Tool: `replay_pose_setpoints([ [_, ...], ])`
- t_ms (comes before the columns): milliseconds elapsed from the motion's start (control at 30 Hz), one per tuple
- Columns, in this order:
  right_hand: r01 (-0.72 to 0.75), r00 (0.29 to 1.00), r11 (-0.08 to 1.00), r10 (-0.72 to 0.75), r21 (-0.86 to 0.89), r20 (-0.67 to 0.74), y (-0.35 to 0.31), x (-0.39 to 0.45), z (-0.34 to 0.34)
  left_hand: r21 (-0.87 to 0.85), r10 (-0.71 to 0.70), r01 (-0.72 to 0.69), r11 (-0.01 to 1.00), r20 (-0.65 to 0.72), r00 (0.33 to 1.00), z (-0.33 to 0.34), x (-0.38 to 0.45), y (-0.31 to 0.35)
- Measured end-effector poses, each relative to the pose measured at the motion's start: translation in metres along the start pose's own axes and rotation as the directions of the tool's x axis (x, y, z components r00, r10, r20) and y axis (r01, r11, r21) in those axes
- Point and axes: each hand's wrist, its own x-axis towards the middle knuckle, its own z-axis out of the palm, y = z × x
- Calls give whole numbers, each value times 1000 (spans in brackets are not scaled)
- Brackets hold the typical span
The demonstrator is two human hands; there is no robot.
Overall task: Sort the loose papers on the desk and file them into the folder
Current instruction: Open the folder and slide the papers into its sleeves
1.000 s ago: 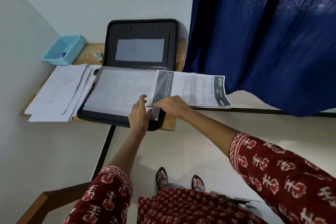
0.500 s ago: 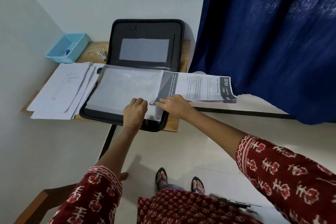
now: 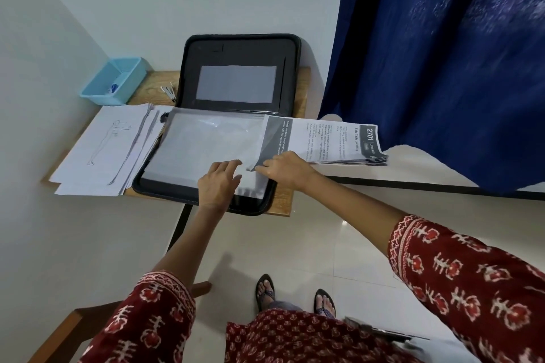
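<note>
While the left hand (image 3: 218, 183) lies flat with fingers spread on the folder's (image 3: 206, 191) clear sleeve (image 3: 206, 150), apparently pinning it down, the right hand (image 3: 287, 169) pinches the near corner of a printed booklet (image 3: 330, 138), seemingly feeding it into the sleeve's open right side. The booklet is partly inside, its headed end hanging past the folder's right edge. Left of the folder, touching it, the loose papers (image 3: 103, 150) wait in an untidy stack. Beyond those, at the far left of the desk (image 3: 283, 200), sits a blue tray (image 3: 115, 82).
</note>
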Motion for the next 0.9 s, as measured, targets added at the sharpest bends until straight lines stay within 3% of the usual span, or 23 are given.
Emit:
replay_pose_setpoints([
  [167, 9, 1000, 999, -9, -53, -1, -5, 3, -1, 2, 2, -2, 1000, 16, 1000, 2, 0, -1],
  [467, -25, 984, 969, 67, 246, -163, -12, 4, 10, -7, 91, -91, 996, 18, 996, 6, 11, 3],
  [567, -40, 922, 927, 177, 372, -344, -14, -1, 16, 2, 130, -130, 991, 2, 991, 5, 12, 3],
  [667, -90, 856, 917, 270, 388, -441, -15, -3, 16, 39, 178, -179, 983, 21, 984, 3, 12, 6],
  [800, -114, 836, 899, 317, 423, -448, -22, 6, 20, 85, 233, -236, 968, 43, 972, -4, 14, 19],
  [900, -79, 870, 880, 290, 468, -399, -28, 6, 25, 94, 219, -231, 968, 121, 968, 0, 10, 21],
])
